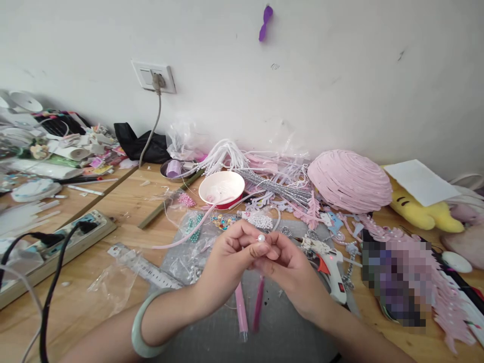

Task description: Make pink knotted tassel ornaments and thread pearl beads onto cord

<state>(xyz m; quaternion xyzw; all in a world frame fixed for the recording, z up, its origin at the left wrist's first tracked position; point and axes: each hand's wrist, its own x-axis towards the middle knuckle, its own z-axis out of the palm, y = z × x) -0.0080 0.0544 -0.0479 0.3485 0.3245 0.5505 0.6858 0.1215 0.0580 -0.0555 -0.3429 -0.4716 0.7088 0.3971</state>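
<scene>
Left hand (223,259) — fingers pinching white pearl bead (261,237), likely to steady so small a piece | right hand (297,275) — fingers curled against the left's, exact grip hidden, perhaps bracing | bead raised above grey mat (212,338) on desk (141,189); glue gun (335,272) probably placed for right-side reach | bead round, glossy

Head cam, only view: looks forward and down, hands (260,252) close, surface (132,201) below, wall (227,60) behind.
</scene>
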